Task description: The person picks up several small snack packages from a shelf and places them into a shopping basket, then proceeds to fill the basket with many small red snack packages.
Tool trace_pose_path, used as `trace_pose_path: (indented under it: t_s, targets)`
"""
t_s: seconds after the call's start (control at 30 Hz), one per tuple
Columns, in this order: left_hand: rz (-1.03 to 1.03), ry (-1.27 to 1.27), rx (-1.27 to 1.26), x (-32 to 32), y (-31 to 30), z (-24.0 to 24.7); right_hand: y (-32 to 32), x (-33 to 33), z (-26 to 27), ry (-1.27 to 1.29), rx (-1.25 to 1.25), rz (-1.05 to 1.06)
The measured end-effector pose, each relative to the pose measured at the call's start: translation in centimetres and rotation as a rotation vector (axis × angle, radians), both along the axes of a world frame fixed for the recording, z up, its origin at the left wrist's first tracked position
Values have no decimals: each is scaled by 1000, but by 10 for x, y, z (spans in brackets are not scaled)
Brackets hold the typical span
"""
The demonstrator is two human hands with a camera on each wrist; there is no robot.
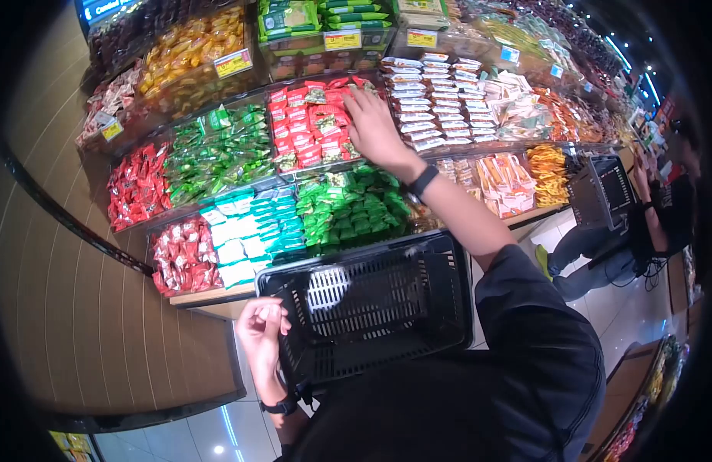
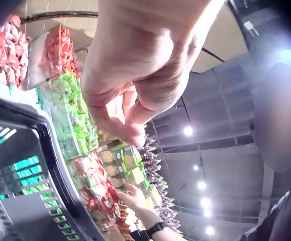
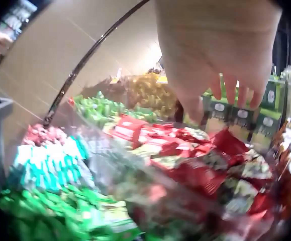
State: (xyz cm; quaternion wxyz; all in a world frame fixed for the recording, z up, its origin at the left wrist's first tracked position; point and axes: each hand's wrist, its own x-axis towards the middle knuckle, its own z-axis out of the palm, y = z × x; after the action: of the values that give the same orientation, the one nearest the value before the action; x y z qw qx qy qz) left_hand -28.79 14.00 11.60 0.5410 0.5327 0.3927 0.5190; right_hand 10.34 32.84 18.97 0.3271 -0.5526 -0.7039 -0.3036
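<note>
In the head view my right hand [image 1: 375, 131] reaches over a bin of small red snack packets [image 1: 298, 119], its fingers spread and pointing down at the far right part of the bin. The right wrist view has this hand [image 3: 218, 65] above the red packets [image 3: 180, 155], no packet in its fingers. My left hand [image 1: 261, 327] is at the left rim of a black shopping basket [image 1: 371, 254], fingers loosely curled. Thumb and fingertips of the left hand [image 2: 135, 75] come together in the left wrist view, with nothing between them. The basket holds no goods that show.
Around the red packets lie green packets [image 1: 217, 142], white-wrapped bars [image 1: 417, 108] and teal packets [image 1: 279, 219] in clear-walled bins. Yellow price tags [image 1: 342, 40] front the upper row. At right, another person [image 1: 656, 208] stands near a grey basket [image 1: 602, 189]. A curved brown wall [image 1: 79, 308] borders the left.
</note>
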Motion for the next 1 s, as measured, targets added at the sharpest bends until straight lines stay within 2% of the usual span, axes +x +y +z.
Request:
trace_pose_path:
  t_s: [0.03, 0.1, 0.17, 0.23, 0.3, 0.37, 0.43, 0.5, 0.53, 0.6, 0.63, 0.67, 0.7, 0.83, 0.9, 1.0]
  targets:
    - [38, -4, 82, -5, -2, -7, -16, -10, -2, 54, 4, 42]
    - [60, 18, 16, -24, -6, -18, -54, -23, -11, 84, -17, 67]
    - [157, 193, 33, -35, -8, -38, -103, -27, -19, 241, -144, 147]
    - [171, 448, 241, -47, -9, -57, -158, -29, -23, 372, -200, 189]
    - [331, 606, 249, -32, -22, -52, -211, -20, -45, 402, -251, 80]
    - [217, 686, 158, -33, -30, -70, -259, -9, -76, 401, -256, -164]
    - [169, 722, 31, -27, -35, -94, -300, -3, -118, 574, -219, -304]
    - [190, 747, 24, -28, -34, -111, -340, 0, -160, 576, -243, -470]
    - [218, 772, 18, -29, -32, -117, -355, -4, -169, 580, -246, -469]
    - [186, 753, -64, -31, -27, -119, -372, -12, -183, 1064, -482, -399]
    - [164, 726, -142, -35, -23, -117, -371, -11, -187, 1076, -494, -380]
    - [180, 697, -275, -32, -23, -112, -372, -10, -191, 1022, -539, -492]
    - [169, 652, -273, -30, -22, -105, -372, -9, -194, 965, -583, -599]
    - [243, 720, -85, -32, -22, -118, -373, -5, -206, 876, -474, -566]
    - [195, 696, -264, -41, -22, -131, -369, -10, -191, 987, -541, -579]
    - [211, 711, -232, -34, -23, -116, -367, -11, -196, 952, -434, -501]
